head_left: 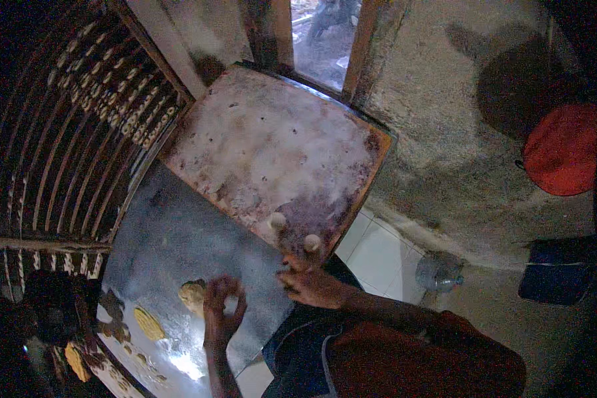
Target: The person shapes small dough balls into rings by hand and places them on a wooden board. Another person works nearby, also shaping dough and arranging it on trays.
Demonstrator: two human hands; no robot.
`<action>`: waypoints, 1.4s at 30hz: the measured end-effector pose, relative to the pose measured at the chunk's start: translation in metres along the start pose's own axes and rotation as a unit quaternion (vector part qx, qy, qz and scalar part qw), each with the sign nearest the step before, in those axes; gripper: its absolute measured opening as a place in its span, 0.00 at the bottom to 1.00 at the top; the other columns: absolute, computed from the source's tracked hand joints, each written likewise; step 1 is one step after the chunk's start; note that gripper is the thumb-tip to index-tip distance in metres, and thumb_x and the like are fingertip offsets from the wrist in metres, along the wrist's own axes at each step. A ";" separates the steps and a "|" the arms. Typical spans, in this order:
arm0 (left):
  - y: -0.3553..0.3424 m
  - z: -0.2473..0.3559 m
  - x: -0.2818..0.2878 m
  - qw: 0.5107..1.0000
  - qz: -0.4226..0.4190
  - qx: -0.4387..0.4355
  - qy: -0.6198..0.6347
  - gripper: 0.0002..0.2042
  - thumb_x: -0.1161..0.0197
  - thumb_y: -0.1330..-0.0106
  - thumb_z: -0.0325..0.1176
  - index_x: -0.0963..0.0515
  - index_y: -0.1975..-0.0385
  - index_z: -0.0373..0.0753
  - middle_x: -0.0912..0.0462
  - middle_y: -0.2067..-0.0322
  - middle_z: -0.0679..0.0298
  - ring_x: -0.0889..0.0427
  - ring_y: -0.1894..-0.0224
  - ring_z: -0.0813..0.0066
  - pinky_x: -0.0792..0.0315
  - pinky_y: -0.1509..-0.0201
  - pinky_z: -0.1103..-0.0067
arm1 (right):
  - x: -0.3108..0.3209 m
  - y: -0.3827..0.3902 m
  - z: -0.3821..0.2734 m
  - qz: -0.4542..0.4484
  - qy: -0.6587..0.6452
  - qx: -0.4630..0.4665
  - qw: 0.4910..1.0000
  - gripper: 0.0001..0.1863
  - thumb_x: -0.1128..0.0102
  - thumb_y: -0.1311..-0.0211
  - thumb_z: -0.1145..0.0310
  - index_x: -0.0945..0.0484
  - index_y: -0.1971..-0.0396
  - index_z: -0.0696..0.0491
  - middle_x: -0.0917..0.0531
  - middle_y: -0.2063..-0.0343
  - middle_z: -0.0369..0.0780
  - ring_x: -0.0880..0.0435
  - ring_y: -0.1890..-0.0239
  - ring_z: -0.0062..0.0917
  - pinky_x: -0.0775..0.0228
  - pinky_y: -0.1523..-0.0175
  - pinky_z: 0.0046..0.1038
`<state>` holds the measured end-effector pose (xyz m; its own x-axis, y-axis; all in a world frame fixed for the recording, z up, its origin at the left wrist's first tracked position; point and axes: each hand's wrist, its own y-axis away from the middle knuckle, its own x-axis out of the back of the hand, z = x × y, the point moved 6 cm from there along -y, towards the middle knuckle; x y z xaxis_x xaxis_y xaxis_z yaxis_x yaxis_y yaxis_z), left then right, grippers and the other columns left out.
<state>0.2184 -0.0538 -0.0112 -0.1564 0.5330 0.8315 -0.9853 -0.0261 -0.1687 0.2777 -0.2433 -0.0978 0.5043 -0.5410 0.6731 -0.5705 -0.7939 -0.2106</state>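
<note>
My left hand [223,310] is over the dark grey tabletop [172,219], its thumb and forefinger curled into a ring. A pale patch shows inside the ring; I cannot make out whether it is held. Just left of this hand lies a tan, dough-like lump [192,296], partly behind the fingers. Farther left is a yellow ridged oval piece [148,323]. My right hand [315,286] is at the near corner of a whitish, stained board [265,139], fingers bent inward, their contents hidden. Beyond it, two pale round lumps [276,221] rest on the board.
A slatted rack [79,166] with rows of small pale pieces stands at left. Another yellow piece [77,361] lies at lower left. To the right are a rough wall [431,132], a red round thing [564,149], a clear plastic bottle [439,272] and a dark blue container [557,270].
</note>
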 end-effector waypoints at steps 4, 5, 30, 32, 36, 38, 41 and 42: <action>-0.150 0.050 -0.077 0.968 0.077 0.015 0.240 0.36 0.32 0.46 0.22 0.38 0.34 0.39 0.22 0.51 0.51 0.21 0.51 0.55 0.26 0.47 0.65 | 0.147 0.001 -0.005 0.245 -0.047 -0.128 0.960 0.39 0.25 0.50 0.69 0.37 0.39 0.59 0.23 0.51 0.51 0.20 0.50 0.43 0.25 0.50 0.34; -0.177 0.049 -0.107 0.954 0.060 0.029 0.294 0.41 0.32 0.47 0.21 0.43 0.31 0.40 0.22 0.52 0.50 0.21 0.50 0.55 0.26 0.47 0.65 | 0.168 0.005 -0.008 0.301 -0.049 -0.098 0.947 0.41 0.25 0.50 0.69 0.38 0.38 0.58 0.22 0.51 0.50 0.19 0.51 0.43 0.25 0.52 0.33; 0.151 -0.109 -0.022 0.879 0.290 0.377 -0.005 0.31 0.24 0.54 0.32 0.28 0.48 0.39 0.25 0.55 0.53 0.26 0.52 0.53 0.29 0.50 0.65 | -0.115 -0.071 -0.049 -0.101 -0.090 0.040 0.990 0.30 0.34 0.38 0.58 0.33 0.42 0.57 0.26 0.46 0.51 0.26 0.45 0.43 0.35 0.40 0.42; 0.147 -0.118 -0.038 0.871 0.299 0.381 -0.077 0.25 0.26 0.53 0.29 0.25 0.52 0.41 0.25 0.57 0.55 0.25 0.52 0.51 0.28 0.51 0.64 | -0.125 -0.079 -0.046 -0.171 -0.215 -0.135 0.952 0.28 0.39 0.35 0.54 0.30 0.44 0.58 0.25 0.47 0.50 0.26 0.44 0.41 0.36 0.39 0.41; 0.159 -0.121 -0.010 0.836 0.320 0.438 0.080 0.15 0.31 0.48 0.26 0.22 0.59 0.39 0.20 0.63 0.55 0.18 0.62 0.53 0.24 0.59 0.64 | -0.151 -0.087 -0.063 -0.328 -0.234 -0.362 0.841 0.30 0.46 0.32 0.45 0.26 0.47 0.58 0.21 0.49 0.47 0.24 0.45 0.34 0.34 0.39 0.38; 0.175 -0.117 -0.003 0.842 0.350 0.394 0.112 0.13 0.32 0.45 0.28 0.20 0.59 0.38 0.18 0.65 0.54 0.16 0.66 0.54 0.23 0.63 0.68 | -0.202 -0.086 -0.055 -0.336 -0.304 -0.387 0.803 0.30 0.45 0.33 0.44 0.26 0.48 0.57 0.20 0.52 0.44 0.23 0.48 0.31 0.32 0.42 0.37; 0.192 -0.098 0.016 0.850 0.232 0.418 0.221 0.13 0.36 0.37 0.37 0.20 0.56 0.37 0.17 0.63 0.53 0.15 0.67 0.54 0.23 0.62 0.70 | -0.277 -0.094 -0.036 -0.295 -0.516 -0.344 0.727 0.30 0.45 0.34 0.42 0.24 0.49 0.55 0.19 0.56 0.41 0.22 0.53 0.27 0.29 0.47 0.34; 0.208 -0.092 0.017 0.837 0.121 0.465 0.262 0.15 0.39 0.34 0.40 0.21 0.55 0.36 0.16 0.62 0.53 0.15 0.67 0.55 0.23 0.62 0.70 | -0.274 -0.104 -0.059 -0.307 -0.567 -0.318 0.695 0.26 0.44 0.34 0.44 0.23 0.53 0.54 0.20 0.62 0.37 0.22 0.59 0.25 0.28 0.53 0.33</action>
<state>0.0174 0.0276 -0.0806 -0.5473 0.7089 0.4449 -0.5942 -0.7035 0.3900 0.1602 0.0043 -0.2185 0.7600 -0.3119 -0.5702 -0.0113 -0.8836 0.4682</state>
